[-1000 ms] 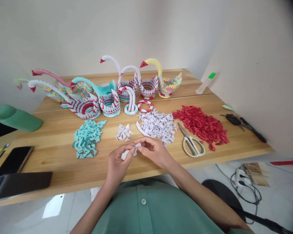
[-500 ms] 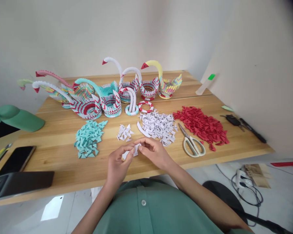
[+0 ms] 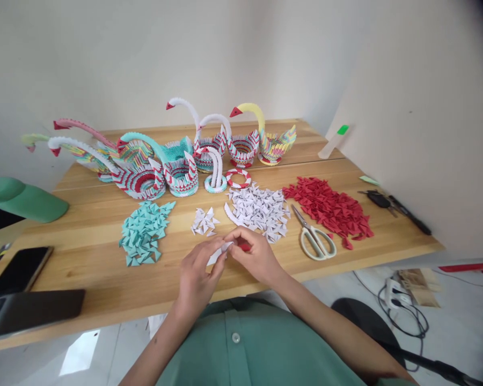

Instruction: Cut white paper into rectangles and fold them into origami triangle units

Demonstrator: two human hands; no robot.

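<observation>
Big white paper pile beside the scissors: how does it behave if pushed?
The white pile would probably scatter rather than slide as one, since its pieces lie loose and overlapping. Each piece is likely light, being small folded paper. Their sharp folded points could crumple under a hard push.

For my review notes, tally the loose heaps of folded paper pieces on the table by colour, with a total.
Teal heap: 1
White heaps: 2, a large heap and a small heap
Red heap: 1
Total: 4 heaps
</observation>
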